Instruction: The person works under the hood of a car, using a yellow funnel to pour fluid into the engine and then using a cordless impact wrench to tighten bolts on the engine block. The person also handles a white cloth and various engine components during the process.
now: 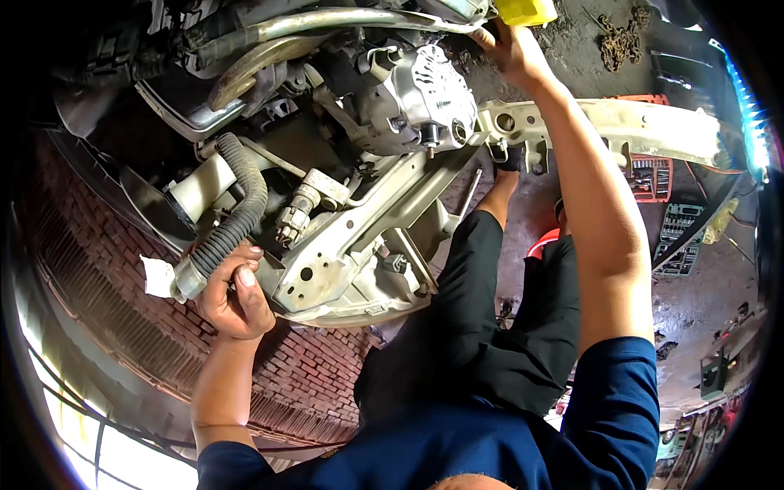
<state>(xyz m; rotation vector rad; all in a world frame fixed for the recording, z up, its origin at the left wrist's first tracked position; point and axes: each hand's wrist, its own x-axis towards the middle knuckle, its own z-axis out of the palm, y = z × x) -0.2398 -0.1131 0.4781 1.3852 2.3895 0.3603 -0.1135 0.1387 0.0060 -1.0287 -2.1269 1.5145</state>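
Observation:
A dark corrugated hose [253, 196] curves down from the engine bay at the left. My left hand [233, 300] is closed around its lower end, beside a grey end cuff [191, 280]. From that cuff a white scrap [158, 276] sticks out. My right arm stretches far forward, and my right hand [518, 59] is at the top edge, against a yellow object [527, 11] next to a pale metal pipe [343, 20]. Its fingertips are partly hidden there, so their grip does not show. Between my hands sits a silver alternator [429, 98].
A cream metal body frame [384, 224] crosses in front of me; its beam [604, 126] runs right beneath my right forearm. Tool cases [682, 233] and a rusty chain [621, 41] lie on the floor at the right. A brick surface [302, 367] spreads at the lower left.

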